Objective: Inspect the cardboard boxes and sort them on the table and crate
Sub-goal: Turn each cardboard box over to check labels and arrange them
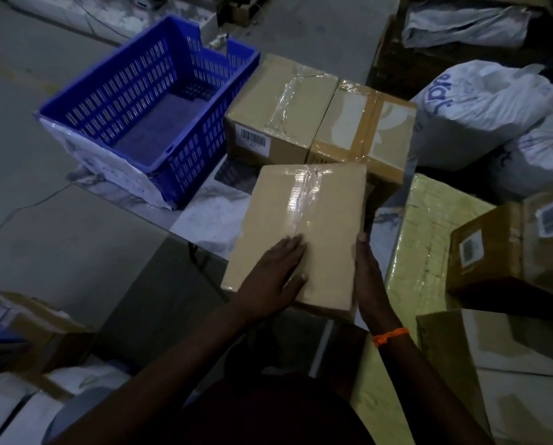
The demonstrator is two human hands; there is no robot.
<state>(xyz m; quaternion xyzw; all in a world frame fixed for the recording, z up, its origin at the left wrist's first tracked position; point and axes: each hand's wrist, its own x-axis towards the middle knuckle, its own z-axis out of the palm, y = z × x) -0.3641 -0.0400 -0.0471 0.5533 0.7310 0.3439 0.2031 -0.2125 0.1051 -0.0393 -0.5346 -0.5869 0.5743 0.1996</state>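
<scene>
A tan cardboard box (304, 226) sealed with clear tape lies near the table's front edge. My left hand (273, 277) rests flat on its top, fingers straight. Along the box's right side lies my right hand (369, 277), fingers extended against the edge, an orange band on the wrist. Behind it stand two more taped boxes, one with a barcode label (278, 107) and one with brown tape (365, 123). The blue plastic crate (85, 101) stands to the left at the table's far end, nothing inside it.
A yellow wrapped parcel (429, 239) lies to the right with a labelled brown box (509, 252) on it. White poly bags (480, 107) pile up at the far right. More boxes (27, 332) stand on the floor at the lower left. The marble-patterned table (204, 216) shows between crate and box.
</scene>
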